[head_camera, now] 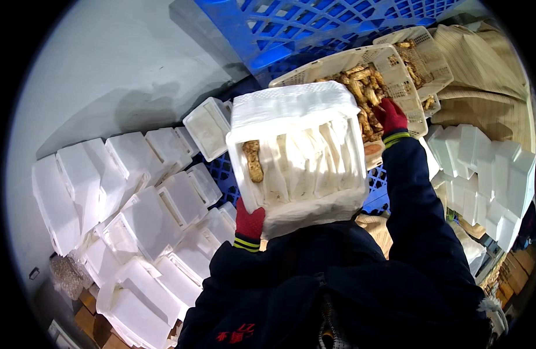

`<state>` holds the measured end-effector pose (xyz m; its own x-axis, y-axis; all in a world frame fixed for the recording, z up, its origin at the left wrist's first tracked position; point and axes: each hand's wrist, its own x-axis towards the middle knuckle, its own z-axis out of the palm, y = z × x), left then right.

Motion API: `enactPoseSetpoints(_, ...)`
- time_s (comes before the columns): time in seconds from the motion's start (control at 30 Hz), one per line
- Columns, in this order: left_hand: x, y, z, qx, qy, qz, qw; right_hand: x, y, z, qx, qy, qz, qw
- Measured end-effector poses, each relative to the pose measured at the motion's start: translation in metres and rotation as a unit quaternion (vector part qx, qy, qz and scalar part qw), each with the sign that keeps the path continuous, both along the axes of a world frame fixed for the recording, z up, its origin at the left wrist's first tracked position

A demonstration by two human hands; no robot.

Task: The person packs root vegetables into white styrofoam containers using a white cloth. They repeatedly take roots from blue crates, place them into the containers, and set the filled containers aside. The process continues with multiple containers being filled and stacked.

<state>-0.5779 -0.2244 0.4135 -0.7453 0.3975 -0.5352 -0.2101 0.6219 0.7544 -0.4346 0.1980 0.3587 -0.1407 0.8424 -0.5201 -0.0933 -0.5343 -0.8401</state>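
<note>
In front of me is a white foam box lined with pale paper or cloth, its liner flap folded over the far rim. One brown, knobbly root-like piece lies in its left end, beside a row of pale folds. My left hand, in a red glove, grips the box's near left corner. Gloved in red too, my right hand reaches into a cream plastic basket and touches the brown root-like pieces there; whether its fingers hold one cannot be told.
White foam boxes are stacked at the left, and more at the right. A blue plastic pallet stands behind the basket. Another cream basket with brown pieces sits beyond it, near striped tan fabric. A pale wall rises at the left.
</note>
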Motion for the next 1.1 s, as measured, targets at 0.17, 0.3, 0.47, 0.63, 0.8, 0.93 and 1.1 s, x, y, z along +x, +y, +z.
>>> enactPoseSetpoints(0.17, -0.003, 0.014, 0.001, 0.023, 0.014, -0.004, 1.0, -0.049, -0.135, 0.09, 0.083, 0.129, 0.384, 0.91)
enactPoseSetpoints(0.3, -0.011, 0.042, 0.031, 0.028, 0.042, -0.045, 0.998, -0.109, -0.207, 0.086, 0.478, -0.081, 0.508, 0.712)
enactPoseSetpoints(0.47, -0.009, 0.038, 0.026, 0.001, 0.082, -0.052, 0.995, -0.14, -0.219, 0.089, 0.477, -0.233, 0.567, 0.63)
enactPoseSetpoints(0.63, -0.009, 0.029, 0.012, 0.046, 0.074, -0.068, 0.994, -0.127, -0.193, 0.074, 0.45, -0.07, 0.568, 0.686)
enactPoseSetpoints(0.8, -0.008, 0.023, 0.008, 0.015, 0.033, -0.031, 0.999, -0.109, -0.17, 0.048, 0.124, 0.063, 0.544, 0.827)
enactPoseSetpoints(0.93, -0.015, 0.026, 0.006, -0.003, 0.038, -0.053, 0.998, -0.118, -0.193, 0.077, 0.408, -0.146, 0.532, 0.728)
enactPoseSetpoints(1.1, -0.017, 0.021, -0.004, 0.04, 0.037, -0.05, 0.997, -0.096, -0.175, 0.096, 0.302, -0.045, 0.505, 0.808)
